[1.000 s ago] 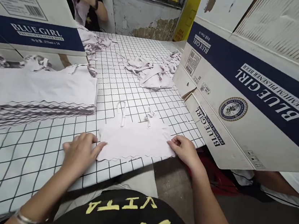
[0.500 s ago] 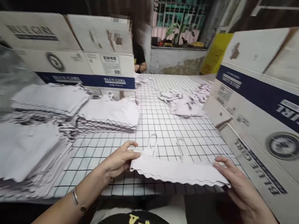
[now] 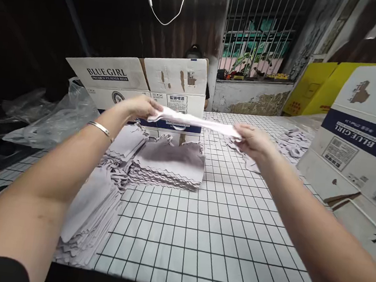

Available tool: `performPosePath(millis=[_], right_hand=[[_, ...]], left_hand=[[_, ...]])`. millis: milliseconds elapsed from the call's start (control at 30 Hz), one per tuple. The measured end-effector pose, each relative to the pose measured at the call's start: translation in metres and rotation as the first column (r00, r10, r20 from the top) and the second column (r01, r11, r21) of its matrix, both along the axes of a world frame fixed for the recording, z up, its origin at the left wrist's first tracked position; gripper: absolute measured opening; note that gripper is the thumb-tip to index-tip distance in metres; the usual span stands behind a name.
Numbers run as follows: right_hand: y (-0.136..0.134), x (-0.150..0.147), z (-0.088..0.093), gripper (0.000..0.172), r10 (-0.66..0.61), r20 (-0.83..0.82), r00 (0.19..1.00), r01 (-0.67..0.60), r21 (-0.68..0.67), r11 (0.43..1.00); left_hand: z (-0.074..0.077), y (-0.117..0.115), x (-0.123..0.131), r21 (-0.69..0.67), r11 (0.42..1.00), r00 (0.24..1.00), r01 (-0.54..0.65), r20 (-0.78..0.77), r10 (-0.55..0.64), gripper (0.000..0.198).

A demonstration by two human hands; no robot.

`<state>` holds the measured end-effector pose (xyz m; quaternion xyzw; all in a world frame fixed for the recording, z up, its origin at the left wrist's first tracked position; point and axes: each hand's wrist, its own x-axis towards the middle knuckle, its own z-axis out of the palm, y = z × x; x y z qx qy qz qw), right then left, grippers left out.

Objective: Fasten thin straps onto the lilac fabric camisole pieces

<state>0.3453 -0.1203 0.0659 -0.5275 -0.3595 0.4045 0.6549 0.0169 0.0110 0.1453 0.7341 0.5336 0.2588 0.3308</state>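
Note:
Both my arms are stretched forward over the gridded table point(image 3: 217, 240). My left hand point(image 3: 140, 107) and my right hand point(image 3: 251, 139) each pinch one end of a pale folded garment point(image 3: 193, 121), held flat in the air between them. The garment hovers above a neat stack of the same pale garments point(image 3: 169, 164) in the middle of the table. A silver bangle sits on my left wrist.
More stacks of garments point(image 3: 93, 214) lie at the left edge. Loose garments point(image 3: 292, 142) are heaped at the far right. Open "Blue Girl" cartons stand at the back point(image 3: 140, 82) and at the right point(image 3: 365, 149). Clear plastic bags point(image 3: 53, 120) lie at the left.
Both hands have lifted the garment off the table's near edge and carried it forward and up over the stack. The view has tilted upward.

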Motion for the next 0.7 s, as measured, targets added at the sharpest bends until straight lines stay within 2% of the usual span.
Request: performPosePath(millis=[33,67,133,200,267,300,333,400,467,533,567,600,633,667,700], right_hand=[[0.009,-0.013,-0.015,0.007,0.037,-0.037,0.999,-0.040,-0.082,0.996],[0.016,-0.026,-0.033,0.007,0.061,-0.043,0.997,-0.067,-0.153,0.986],[0.022,-0.048,-0.074,0.009,0.102,0.004,0.995,-0.098,-0.256,0.962],[0.022,-0.064,-0.111,0.010,0.151,0.043,0.988,-0.130,-0.311,0.941],[0.021,-0.073,-0.136,0.010,0.182,0.086,0.980,-0.144,-0.331,0.933],[0.020,-0.076,-0.143,0.010,0.189,0.115,0.975,-0.141,-0.334,0.932],[0.020,-0.078,-0.147,0.010,0.191,0.151,0.970,-0.132,-0.333,0.934],[0.018,-0.081,-0.150,0.011,0.171,0.224,0.959,-0.093,-0.321,0.943],[0.013,-0.081,-0.152,0.017,0.132,0.332,0.934,-0.033,-0.287,0.957],[0.006,-0.071,-0.156,0.021,0.102,0.479,0.872,0.017,-0.237,0.971],[0.002,-0.062,-0.160,0.023,0.092,0.553,0.828,0.039,-0.220,0.975],[-0.001,-0.048,-0.164,0.025,0.081,0.624,0.777,0.078,-0.224,0.972],[-0.004,-0.031,-0.167,0.026,0.069,0.682,0.728,0.138,-0.245,0.960],[-0.008,-0.011,-0.169,0.025,0.051,0.723,0.689,0.221,-0.277,0.935],[-0.010,0.011,-0.169,0.024,0.031,0.756,0.654,0.314,-0.309,0.898]], left_hand=[[-0.011,0.007,-0.004,0.012,1.000,0.985,-0.016,-0.174,0.017,0.045],[-0.027,0.011,-0.007,0.022,1.000,0.934,-0.017,-0.356,0.024,0.048],[-0.064,0.012,-0.011,0.033,0.999,0.768,-0.003,-0.640,0.024,0.050],[-0.100,0.007,-0.013,0.032,0.999,0.654,0.003,-0.756,0.023,0.044],[-0.127,0.001,-0.015,0.030,0.999,0.619,-0.014,-0.785,0.032,0.039],[-0.135,-0.002,-0.016,0.034,0.999,0.606,-0.019,-0.795,0.038,0.040],[-0.138,-0.004,-0.017,0.043,0.999,0.597,-0.019,-0.801,0.046,0.042],[-0.135,-0.010,-0.015,0.076,0.997,0.597,0.003,-0.800,0.059,0.044],[-0.122,-0.019,-0.007,0.132,0.990,0.615,0.056,-0.785,0.070,0.042],[-0.109,-0.039,0.005,0.207,0.967,0.673,0.150,-0.737,0.053,0.042],[-0.107,-0.052,0.009,0.282,0.928,0.768,0.242,-0.640,-0.006,0.041],[-0.109,-0.069,0.011,0.288,0.890,0.837,0.354,-0.522,-0.164,0.041],[-0.116,-0.088,0.009,0.239,0.841,0.836,0.486,-0.407,-0.368,0.041],[-0.128,-0.108,0.004,0.197,0.772,0.787,0.604,-0.295,-0.541,0.040],[-0.143,-0.128,-0.004,0.182,0.701,0.724,0.689,-0.189,-0.663,0.038]])
